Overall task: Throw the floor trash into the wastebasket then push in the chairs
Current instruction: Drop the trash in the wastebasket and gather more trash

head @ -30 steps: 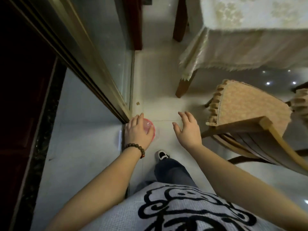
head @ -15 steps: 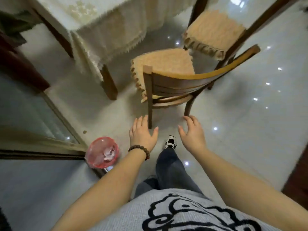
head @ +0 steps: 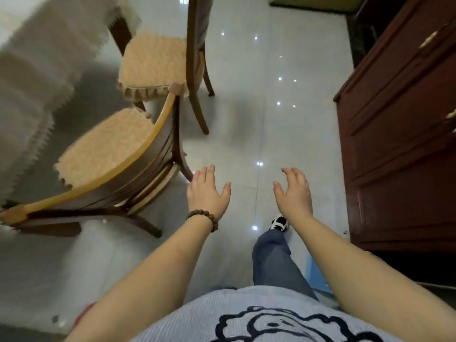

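Observation:
Two wooden chairs with tan cushions stand pulled out from the cloth-covered table (head: pixel 37 70). The near chair (head: pixel 103 154) is at the left, its curved backrest towards me. The far chair (head: pixel 158 60) stands behind it. My left hand (head: pixel 207 191), with a bead bracelet on the wrist, hovers open just right of the near chair's back leg, not touching it. My right hand (head: pixel 293 191) hovers open over bare floor. A sliver of the red wastebasket (head: pixel 82 314) shows at the bottom left, mostly hidden by my arm.
A dark red wooden cabinet (head: pixel 404 134) lines the right side. Glossy white floor tiles run between the chairs and the cabinet. My leg and shoe (head: pixel 278 222) are below my right hand. A small scrap (head: pixel 55 318) lies on the floor at the bottom left.
The view has swung right, away from the wastebasket and glass door, towards the chairs and cabinet. Both hands stay open and empty, now beside the near chair.

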`<action>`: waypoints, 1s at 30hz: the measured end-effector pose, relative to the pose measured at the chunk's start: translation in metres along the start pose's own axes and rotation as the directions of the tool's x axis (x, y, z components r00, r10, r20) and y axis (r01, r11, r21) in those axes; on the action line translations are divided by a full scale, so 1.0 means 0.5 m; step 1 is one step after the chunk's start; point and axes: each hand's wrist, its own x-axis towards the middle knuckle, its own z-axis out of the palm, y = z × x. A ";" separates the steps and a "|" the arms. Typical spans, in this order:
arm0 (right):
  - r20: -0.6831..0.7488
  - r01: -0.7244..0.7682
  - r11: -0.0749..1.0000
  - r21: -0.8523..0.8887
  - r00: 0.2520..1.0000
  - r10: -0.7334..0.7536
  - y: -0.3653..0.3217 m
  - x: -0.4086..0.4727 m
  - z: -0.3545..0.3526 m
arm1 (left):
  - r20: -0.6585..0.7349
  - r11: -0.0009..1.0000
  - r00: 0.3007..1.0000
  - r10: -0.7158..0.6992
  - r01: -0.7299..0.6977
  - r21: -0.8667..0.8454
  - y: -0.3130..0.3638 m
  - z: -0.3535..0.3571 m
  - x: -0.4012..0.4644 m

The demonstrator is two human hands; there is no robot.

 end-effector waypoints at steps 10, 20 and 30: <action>-0.049 -0.077 0.997 0.030 0.996 0.078 0.179 0.413 -0.180 | 0.055 0.998 0.997 0.054 -0.055 0.012 0.374 0.124 0.339; -0.029 0.001 1.000 0.025 1.000 0.000 0.185 0.793 -0.277 | -0.001 0.999 1.000 -0.001 0.001 0.036 0.568 0.137 0.636; 0.060 0.092 0.995 0.024 0.994 -0.093 0.100 1.248 -0.225 | -0.051 0.998 0.997 -0.060 0.061 0.019 0.655 0.132 1.074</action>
